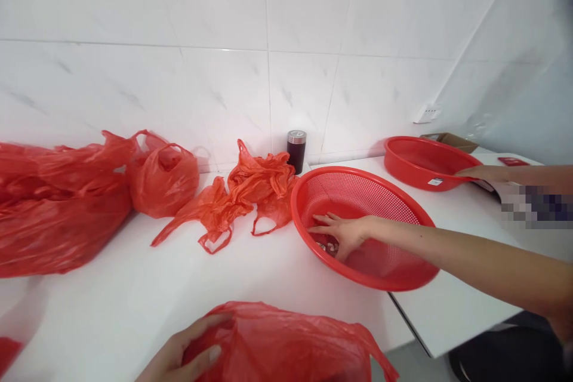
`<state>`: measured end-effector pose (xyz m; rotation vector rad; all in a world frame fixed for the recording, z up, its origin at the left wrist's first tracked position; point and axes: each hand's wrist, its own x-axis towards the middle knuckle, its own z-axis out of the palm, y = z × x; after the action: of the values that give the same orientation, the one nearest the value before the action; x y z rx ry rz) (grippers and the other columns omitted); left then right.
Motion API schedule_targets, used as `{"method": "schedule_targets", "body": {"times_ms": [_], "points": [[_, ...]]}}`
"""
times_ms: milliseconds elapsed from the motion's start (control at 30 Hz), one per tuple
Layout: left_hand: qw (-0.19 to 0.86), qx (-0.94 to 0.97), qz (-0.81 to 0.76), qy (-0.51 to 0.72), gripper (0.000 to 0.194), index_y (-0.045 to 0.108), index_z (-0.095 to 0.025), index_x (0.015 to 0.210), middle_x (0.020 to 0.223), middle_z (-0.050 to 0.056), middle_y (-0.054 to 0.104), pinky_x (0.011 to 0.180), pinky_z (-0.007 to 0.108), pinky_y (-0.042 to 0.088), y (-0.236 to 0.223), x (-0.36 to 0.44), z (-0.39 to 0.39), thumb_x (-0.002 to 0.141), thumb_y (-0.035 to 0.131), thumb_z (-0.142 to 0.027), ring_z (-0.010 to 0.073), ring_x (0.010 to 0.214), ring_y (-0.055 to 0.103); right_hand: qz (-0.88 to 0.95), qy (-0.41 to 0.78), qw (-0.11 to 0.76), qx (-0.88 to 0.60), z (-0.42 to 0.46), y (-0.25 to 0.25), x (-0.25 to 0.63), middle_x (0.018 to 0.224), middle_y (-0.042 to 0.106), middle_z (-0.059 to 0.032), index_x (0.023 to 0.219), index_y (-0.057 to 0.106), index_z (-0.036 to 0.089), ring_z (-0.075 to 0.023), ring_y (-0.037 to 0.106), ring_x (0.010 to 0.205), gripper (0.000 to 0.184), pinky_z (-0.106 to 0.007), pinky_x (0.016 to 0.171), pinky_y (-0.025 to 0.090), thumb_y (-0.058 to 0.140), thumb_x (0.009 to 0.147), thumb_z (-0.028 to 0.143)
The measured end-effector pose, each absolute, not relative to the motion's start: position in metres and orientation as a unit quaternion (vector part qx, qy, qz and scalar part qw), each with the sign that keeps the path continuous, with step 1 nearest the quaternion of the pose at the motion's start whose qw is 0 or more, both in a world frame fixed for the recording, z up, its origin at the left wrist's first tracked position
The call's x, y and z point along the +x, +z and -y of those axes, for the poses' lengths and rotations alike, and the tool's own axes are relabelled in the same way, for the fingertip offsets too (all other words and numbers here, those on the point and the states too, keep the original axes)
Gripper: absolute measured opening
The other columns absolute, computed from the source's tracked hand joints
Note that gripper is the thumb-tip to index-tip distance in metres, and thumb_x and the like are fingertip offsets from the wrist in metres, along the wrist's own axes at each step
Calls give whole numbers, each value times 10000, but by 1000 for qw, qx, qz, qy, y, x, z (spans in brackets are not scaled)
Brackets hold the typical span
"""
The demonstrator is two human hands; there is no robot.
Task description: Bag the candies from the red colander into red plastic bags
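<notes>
My left hand (179,351) is at the bottom edge, its fingers and thumb closed on the near corner of a red plastic bag (286,346) that lies on the white counter (134,292). My right hand is not in view. From the right, another person reaches in with two arms. One of their hands (336,233) lies flat, fingers spread, inside a red perforated colander (308,188), beside a few small pale pieces. Their other hand (474,172) rests on the rim of a red basin (416,161) further back.
Crumpled empty red bags (250,191) lie mid-counter, a knotted full one (163,179) and a large heap of red bags (54,209) at left. A dark canister (296,150) stands at the tiled wall. A gap (403,316) separates the counter from the right table.
</notes>
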<state>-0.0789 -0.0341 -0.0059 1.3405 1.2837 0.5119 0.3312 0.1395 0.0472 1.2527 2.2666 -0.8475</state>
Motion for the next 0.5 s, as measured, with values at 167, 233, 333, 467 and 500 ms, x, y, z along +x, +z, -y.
{"method": "schedule_targets", "body": {"times_ms": [167,233,333,467,500], "points": [[563,563,-556,239,550,645,-297,1231,1354,22,593,1113,454,340,3,-70,31,774,603,-601,304,1281,498,-873,-182,132,434,-119,27,325,1601,-1,-44,1460,272,459,-475,45,1412,796,-659,1015,247,647,760,506],[556,541,-570,271,558,640,-285,1234,1358,29,588,1104,460,353,10,-65,31,777,599,-604,302,1276,503,-902,-104,101,407,-115,19,326,1575,115,-84,1444,335,429,-442,227,1363,667,-620,993,292,586,827,461],[535,506,-595,322,555,641,-278,1223,1377,30,571,1106,477,344,22,-59,33,776,599,-605,302,1301,476,-915,-34,68,395,-123,11,330,1451,334,-126,1366,477,358,-318,464,1153,495,-471,901,402,535,878,413],[502,488,-616,360,542,654,-280,1205,1337,33,607,1122,494,305,31,-57,37,769,608,-599,307,1324,445,-877,-27,30,479,-148,13,343,1219,512,-149,1195,608,226,-199,564,863,346,-287,695,422,557,858,285],[494,490,-619,366,539,659,-276,1199,1323,38,617,1125,498,298,30,-58,37,769,609,-596,311,1321,449,-866,-31,19,499,-155,16,348,1154,543,-142,1151,624,202,-172,567,786,314,-260,649,408,558,850,260]]}}
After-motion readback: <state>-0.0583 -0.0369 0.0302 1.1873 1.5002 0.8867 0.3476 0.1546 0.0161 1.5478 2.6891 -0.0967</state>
